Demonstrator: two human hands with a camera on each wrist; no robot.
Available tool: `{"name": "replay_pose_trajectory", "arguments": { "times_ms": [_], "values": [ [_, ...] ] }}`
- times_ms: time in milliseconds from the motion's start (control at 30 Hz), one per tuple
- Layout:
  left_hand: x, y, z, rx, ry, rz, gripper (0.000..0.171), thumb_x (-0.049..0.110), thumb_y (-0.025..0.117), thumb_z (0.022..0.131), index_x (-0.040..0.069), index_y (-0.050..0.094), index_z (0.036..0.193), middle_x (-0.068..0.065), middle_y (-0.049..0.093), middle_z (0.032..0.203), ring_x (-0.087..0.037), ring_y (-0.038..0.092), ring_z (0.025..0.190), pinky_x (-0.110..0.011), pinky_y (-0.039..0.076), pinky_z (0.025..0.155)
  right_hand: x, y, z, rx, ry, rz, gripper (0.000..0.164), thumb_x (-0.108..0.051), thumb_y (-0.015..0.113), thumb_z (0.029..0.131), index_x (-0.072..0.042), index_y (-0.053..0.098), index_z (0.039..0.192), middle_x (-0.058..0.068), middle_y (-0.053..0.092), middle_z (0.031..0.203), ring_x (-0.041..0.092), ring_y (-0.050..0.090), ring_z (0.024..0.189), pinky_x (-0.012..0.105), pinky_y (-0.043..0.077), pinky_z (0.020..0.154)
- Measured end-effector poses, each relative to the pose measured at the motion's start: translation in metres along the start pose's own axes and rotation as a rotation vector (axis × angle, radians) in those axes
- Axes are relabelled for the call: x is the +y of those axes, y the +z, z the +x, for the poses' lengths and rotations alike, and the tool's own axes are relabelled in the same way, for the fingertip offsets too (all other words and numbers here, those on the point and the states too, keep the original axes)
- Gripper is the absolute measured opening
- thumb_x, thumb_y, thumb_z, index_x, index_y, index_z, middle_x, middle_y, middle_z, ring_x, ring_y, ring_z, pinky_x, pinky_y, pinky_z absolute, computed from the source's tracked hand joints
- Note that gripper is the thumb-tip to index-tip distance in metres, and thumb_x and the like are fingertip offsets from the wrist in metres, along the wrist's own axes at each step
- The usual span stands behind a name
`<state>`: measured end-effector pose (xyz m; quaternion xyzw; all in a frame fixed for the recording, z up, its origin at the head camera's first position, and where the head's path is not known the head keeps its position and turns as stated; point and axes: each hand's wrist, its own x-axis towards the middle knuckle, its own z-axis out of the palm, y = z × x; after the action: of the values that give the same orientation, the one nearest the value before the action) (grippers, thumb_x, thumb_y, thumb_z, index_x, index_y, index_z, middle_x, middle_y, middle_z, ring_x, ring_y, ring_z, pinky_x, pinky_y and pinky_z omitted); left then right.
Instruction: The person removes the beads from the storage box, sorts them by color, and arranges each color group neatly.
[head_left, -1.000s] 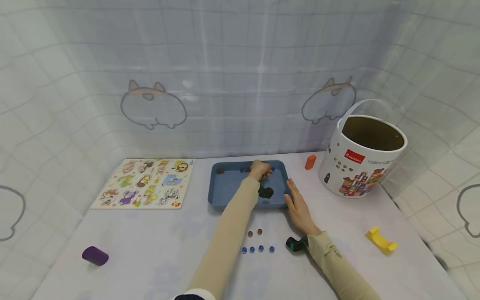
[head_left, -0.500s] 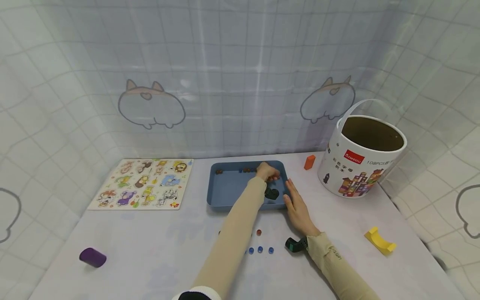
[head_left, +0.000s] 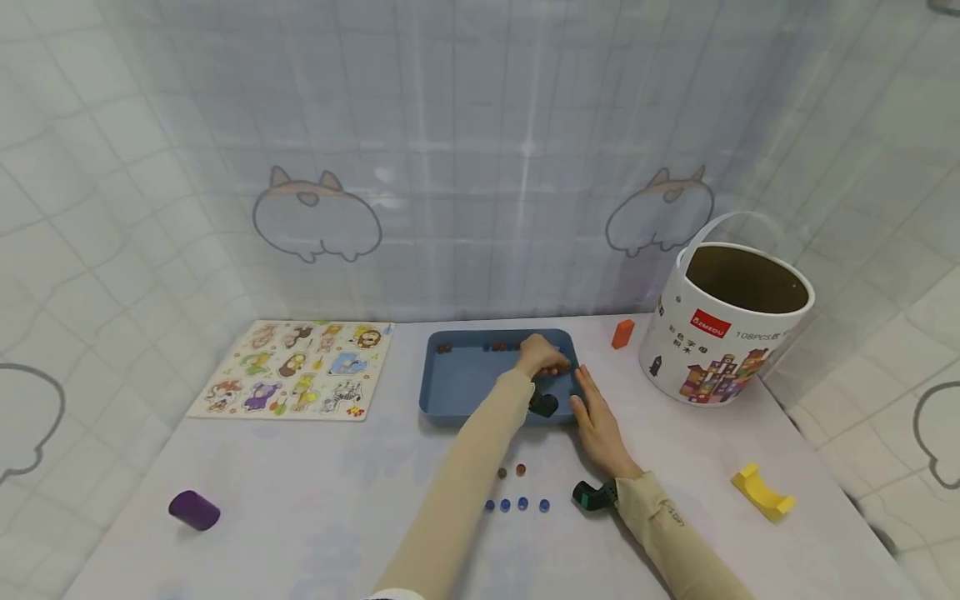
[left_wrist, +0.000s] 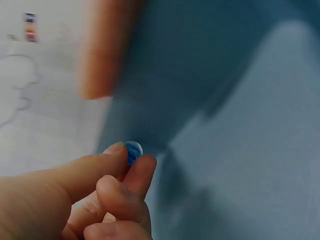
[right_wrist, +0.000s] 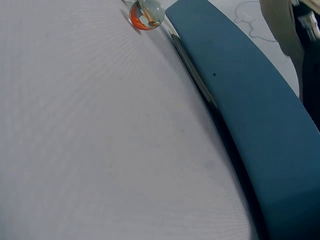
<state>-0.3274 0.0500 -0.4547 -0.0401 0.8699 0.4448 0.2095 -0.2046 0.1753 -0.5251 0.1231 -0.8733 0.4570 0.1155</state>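
Note:
My left hand (head_left: 540, 357) is inside the blue tray (head_left: 468, 390), near its back right corner. In the left wrist view its thumb and finger pinch a clear marble with blue swirls (left_wrist: 134, 151). My right hand (head_left: 602, 429) lies with straight fingers against the tray's right side. One of its fingers seems to show, blurred, at the top of the left wrist view. Several marbles (head_left: 498, 346) sit along the tray's back wall; the left hand hides part of them. An orange-swirled marble (right_wrist: 147, 15) appears beside the tray in the right wrist view.
Blue marbles (head_left: 522, 503) and brownish ones (head_left: 521, 470) lie in front of the tray. To the left are an animal puzzle board (head_left: 292, 367) and a purple cylinder (head_left: 194, 510). An orange block (head_left: 622, 333), a white bucket (head_left: 720, 333) and a yellow arch block (head_left: 762, 493) stand right.
My left hand has moved right along the tray's back, towards its right corner. The right hand has stayed at the tray's side. The head view has shifted slightly.

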Motion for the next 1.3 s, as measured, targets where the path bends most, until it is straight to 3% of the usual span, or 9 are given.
{"name": "replay_pose_trajectory", "arguments": {
  "times_ms": [200,300,433,533,633,833,967,1133,1300],
  "values": [
    [-0.006,-0.024,-0.038,-0.054,0.194,-0.158,0.016,0.02,0.073,0.087,0.007,0.078,0.096,-0.005,0.076,0.085,-0.007,0.052,0.051,-0.032,0.049,0.062,0.0,-0.003,-0.001,0.001,0.011,-0.008,0.054,-0.025,0.037,0.106,0.0,0.025,0.152,0.019,0.018,0.161,0.041,0.019,0.147,0.06,0.019,0.117],
    [-0.009,-0.035,-0.061,-0.071,0.269,-0.133,0.018,0.023,0.072,0.088,0.01,0.077,0.099,-0.01,0.076,0.093,-0.009,0.051,0.052,-0.036,0.049,0.063,0.0,-0.007,0.002,0.007,0.004,-0.013,0.054,-0.025,0.036,0.106,0.0,0.025,0.152,0.021,0.019,0.161,0.041,0.019,0.147,0.06,0.019,0.117],
    [-0.02,-0.04,-0.101,-0.148,0.324,-0.065,0.016,0.024,0.071,0.089,0.013,0.077,0.099,-0.016,0.075,0.093,-0.011,0.047,0.048,-0.029,0.043,0.052,0.002,-0.01,0.003,0.001,0.01,-0.017,0.053,-0.024,0.036,0.106,0.001,0.025,0.152,0.021,0.018,0.161,0.041,0.018,0.147,0.06,0.018,0.117],
    [-0.032,-0.035,-0.128,-0.215,0.346,-0.015,0.013,0.023,0.072,0.088,0.014,0.078,0.095,-0.013,0.075,0.085,-0.012,0.045,0.046,-0.023,0.037,0.046,0.003,-0.012,0.005,0.007,0.015,-0.014,0.054,-0.025,0.036,0.106,0.001,0.024,0.152,0.021,0.018,0.161,0.041,0.018,0.147,0.06,0.018,0.117],
    [-0.048,-0.023,-0.146,-0.264,0.368,0.059,0.009,0.021,0.072,0.088,0.015,0.078,0.089,-0.002,0.074,0.076,-0.013,0.048,0.046,-0.021,0.035,0.043,0.003,-0.013,0.005,0.007,0.016,-0.009,0.054,-0.026,0.036,0.106,0.001,0.024,0.152,0.021,0.017,0.161,0.041,0.017,0.148,0.059,0.018,0.117],
    [-0.072,0.005,-0.163,-0.269,0.421,0.204,0.007,0.018,0.075,0.083,0.016,0.078,0.078,0.008,0.069,0.063,-0.009,0.056,0.05,-0.018,0.041,0.044,0.001,-0.01,0.002,0.003,0.015,-0.006,0.054,-0.024,0.037,0.106,0.001,0.025,0.152,0.02,0.018,0.161,0.04,0.018,0.148,0.059,0.019,0.117],
    [-0.08,0.017,-0.167,-0.233,0.447,0.292,0.008,0.014,0.078,0.079,0.014,0.078,0.071,0.008,0.066,0.056,-0.004,0.05,0.046,-0.017,0.038,0.043,0.001,-0.006,0.0,-0.006,0.011,-0.006,0.054,-0.025,0.037,0.106,0.0,0.025,0.152,0.019,0.018,0.161,0.04,0.018,0.148,0.058,0.019,0.117],
    [-0.083,0.024,-0.172,-0.204,0.467,0.392,0.012,0.015,0.08,0.078,0.013,0.077,0.067,0.007,0.066,0.056,-0.001,0.047,0.047,-0.014,0.038,0.045,0.0,-0.003,-0.001,-0.005,0.002,-0.007,0.054,-0.025,0.037,0.106,0.0,0.025,0.152,0.021,0.019,0.16,0.04,0.019,0.147,0.058,0.02,0.117],
    [-0.082,0.025,-0.176,-0.201,0.462,0.414,0.01,0.015,0.08,0.078,0.012,0.077,0.068,0.007,0.066,0.058,-0.003,0.048,0.049,-0.015,0.039,0.046,-0.001,-0.002,0.0,-0.007,-0.009,0.006,0.054,-0.025,0.037,0.106,0.001,0.025,0.152,0.022,0.019,0.16,0.041,0.019,0.147,0.059,0.019,0.116]
  ]
}}
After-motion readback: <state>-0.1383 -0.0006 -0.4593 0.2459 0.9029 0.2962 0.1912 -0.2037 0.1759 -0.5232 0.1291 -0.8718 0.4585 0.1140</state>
